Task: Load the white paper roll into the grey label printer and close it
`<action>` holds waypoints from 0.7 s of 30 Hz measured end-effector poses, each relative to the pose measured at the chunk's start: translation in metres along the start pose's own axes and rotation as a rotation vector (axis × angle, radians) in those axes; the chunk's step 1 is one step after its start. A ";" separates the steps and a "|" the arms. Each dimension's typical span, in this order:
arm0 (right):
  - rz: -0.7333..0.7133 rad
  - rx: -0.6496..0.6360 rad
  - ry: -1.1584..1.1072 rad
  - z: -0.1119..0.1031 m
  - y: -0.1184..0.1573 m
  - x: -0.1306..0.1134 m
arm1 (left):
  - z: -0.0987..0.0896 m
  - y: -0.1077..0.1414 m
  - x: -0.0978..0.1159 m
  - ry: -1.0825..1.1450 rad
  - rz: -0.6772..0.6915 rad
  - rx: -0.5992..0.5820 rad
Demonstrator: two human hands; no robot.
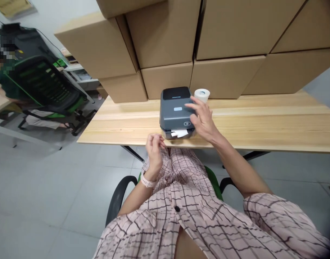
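A dark grey label printer (171,114) stands at the front of the wooden table with its lid down. From its front slot sticks out a white paper label (180,133), creased and uneven at the edge. My right hand (203,120) is over the printer's right side, fingers spread and holding nothing; I cannot tell whether a fingertip touches the lid. By the table's front edge, just left of the slot, my left hand (154,148) has its fingers curled together. What lies inside them, if anything, is hidden. Behind my right hand stands a white roll (202,94), partly covered by it.
Stacked cardboard boxes (165,39) line the back of the wooden table (262,124). I sit on a chair with a black armrest (118,198). To the left, another person sits at a white desk (5,108), on a green and black mesh chair (43,84).
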State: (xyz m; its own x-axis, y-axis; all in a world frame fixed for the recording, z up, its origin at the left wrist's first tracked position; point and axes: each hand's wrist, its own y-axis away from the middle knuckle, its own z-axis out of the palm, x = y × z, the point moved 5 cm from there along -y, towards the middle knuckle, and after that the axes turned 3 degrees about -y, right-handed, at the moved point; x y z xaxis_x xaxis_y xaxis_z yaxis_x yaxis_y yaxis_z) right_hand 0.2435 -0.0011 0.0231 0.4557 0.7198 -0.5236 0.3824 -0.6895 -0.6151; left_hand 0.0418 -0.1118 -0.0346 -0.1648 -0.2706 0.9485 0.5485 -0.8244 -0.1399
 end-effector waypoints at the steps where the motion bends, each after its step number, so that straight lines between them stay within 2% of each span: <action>1: 0.012 0.032 -0.062 -0.005 0.003 0.004 | -0.008 -0.009 0.008 -0.001 0.055 0.033; 4: -0.037 0.077 -0.137 -0.020 0.000 0.005 | -0.017 -0.045 0.027 -0.020 0.139 0.059; 6: -0.106 0.071 -0.115 -0.026 -0.012 0.000 | -0.012 -0.071 0.033 -0.042 0.149 0.048; 9: -0.195 0.053 -0.030 -0.025 -0.044 -0.006 | 0.002 -0.107 0.030 -0.122 0.113 -0.010; 13: -0.220 0.100 0.078 -0.020 -0.098 -0.002 | 0.023 -0.140 0.012 -0.317 0.026 -0.180; 16: -0.162 0.129 0.107 -0.021 -0.141 0.009 | 0.036 -0.156 -0.003 -0.441 -0.039 -0.315; 21: -0.052 0.107 0.120 -0.029 -0.198 0.020 | 0.056 -0.164 -0.014 -0.379 -0.102 -0.553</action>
State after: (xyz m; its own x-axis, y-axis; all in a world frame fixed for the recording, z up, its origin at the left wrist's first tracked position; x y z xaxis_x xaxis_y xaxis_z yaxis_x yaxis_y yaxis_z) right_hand 0.2006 0.1480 0.1518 0.5329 0.7353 -0.4188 0.3235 -0.6344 -0.7021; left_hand 0.0001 0.0554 -0.0085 0.1604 -0.0684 0.9847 0.0287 -0.9969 -0.0739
